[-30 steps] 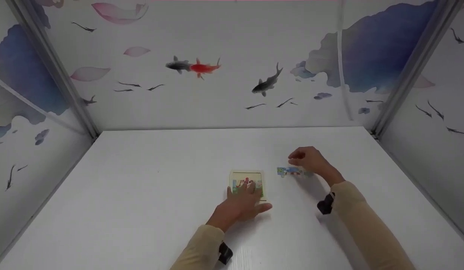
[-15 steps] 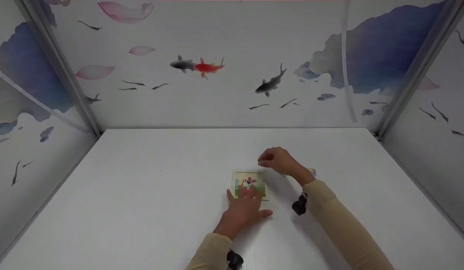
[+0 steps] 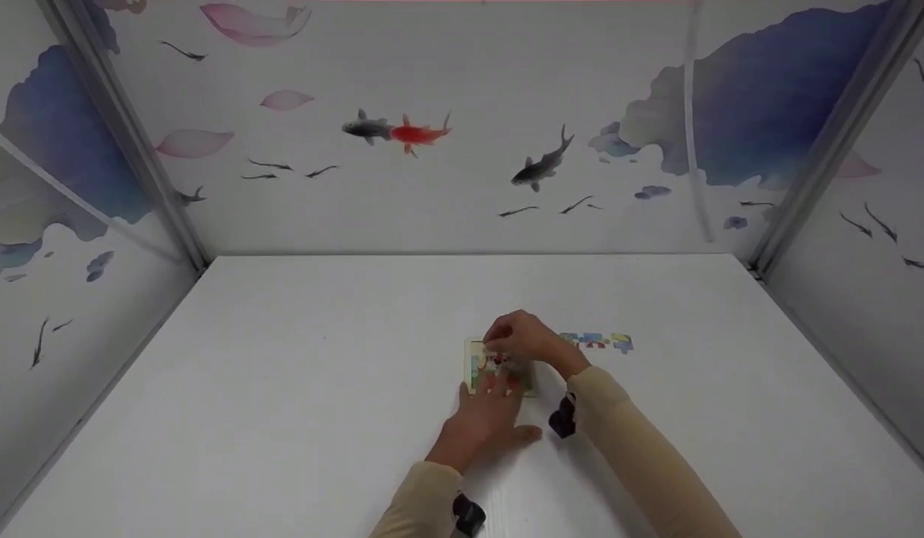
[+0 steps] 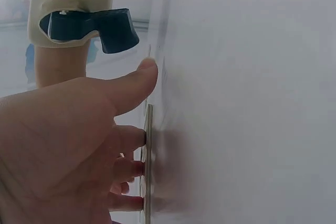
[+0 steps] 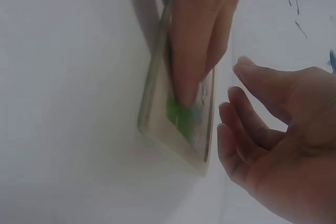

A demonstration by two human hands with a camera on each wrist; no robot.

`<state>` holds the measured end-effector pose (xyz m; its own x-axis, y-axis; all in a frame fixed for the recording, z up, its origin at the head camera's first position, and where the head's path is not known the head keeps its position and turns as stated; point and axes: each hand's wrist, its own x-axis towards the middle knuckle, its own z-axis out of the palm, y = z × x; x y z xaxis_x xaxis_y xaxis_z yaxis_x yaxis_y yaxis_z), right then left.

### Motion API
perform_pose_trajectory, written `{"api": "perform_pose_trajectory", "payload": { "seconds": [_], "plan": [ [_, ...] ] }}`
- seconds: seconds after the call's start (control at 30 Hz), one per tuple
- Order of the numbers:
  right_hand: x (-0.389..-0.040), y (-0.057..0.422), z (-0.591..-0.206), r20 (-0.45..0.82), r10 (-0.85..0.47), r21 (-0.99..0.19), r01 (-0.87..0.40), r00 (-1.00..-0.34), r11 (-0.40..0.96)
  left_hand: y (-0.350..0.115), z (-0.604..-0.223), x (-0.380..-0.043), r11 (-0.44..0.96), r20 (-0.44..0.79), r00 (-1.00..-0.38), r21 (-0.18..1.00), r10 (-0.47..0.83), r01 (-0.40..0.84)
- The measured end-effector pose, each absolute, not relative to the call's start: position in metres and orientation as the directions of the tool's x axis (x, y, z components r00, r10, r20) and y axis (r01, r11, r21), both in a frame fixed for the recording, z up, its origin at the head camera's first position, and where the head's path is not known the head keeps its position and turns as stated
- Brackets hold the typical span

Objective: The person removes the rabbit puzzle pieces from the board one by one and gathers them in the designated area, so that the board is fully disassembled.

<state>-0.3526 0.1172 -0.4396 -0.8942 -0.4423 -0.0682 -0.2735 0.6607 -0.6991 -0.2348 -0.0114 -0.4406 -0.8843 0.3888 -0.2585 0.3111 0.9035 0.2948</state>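
Both sleeves [image 3: 645, 448] run off the bottom of the head view; the table's near edge is cut off too. Left hand [image 3: 485, 420]: fingers spread, tips on the face of the board [image 3: 467, 366], thumb out to the right, off it. Board lies flat, right of mid-table, roughly square, sides nearly in line with the table's; lower part of its picture hidden by fingers, upper right by the right hand [image 3: 527, 336]. That hand is over the board's far edge, fingers bent, thumb near them; cannot tell whether anything is pinched. Just beyond, to the right, loose pieces [image 3: 595, 342] form a strip, long axis left to right, left end partly behind the wrist. White table [image 3: 282, 388] stretches widely leftward. Far edge, well beyond the board, meets the fish-painted wall [image 3: 432, 202].
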Motion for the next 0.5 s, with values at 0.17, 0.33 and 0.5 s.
{"api": "perform_pose_trajectory", "payload": {
  "seconds": [0.17, 0.33, 0.5],
  "plan": [
    [-0.3512, 0.1169, -0.4469, -0.091, -0.485, -0.711, -0.284, -0.870, 0.643, -0.0144, -0.4423, -0.2341, 0.895, -0.283, -0.868, 0.315, 0.408, 0.317],
    [-0.3518, 0.1151, -0.4496, -0.128, -0.480, -0.708, -0.259, -0.868, 0.657, -0.0150, -0.4408, -0.2329, 0.892, -0.301, -0.866, 0.345, 0.400, 0.292],
    [-0.3514, 0.1121, -0.4457, -0.149, -0.481, -0.692, -0.257, -0.864, 0.675, -0.0164, -0.4400, -0.2340, 0.892, -0.289, -0.873, 0.349, 0.393, 0.286]
  ]
}}
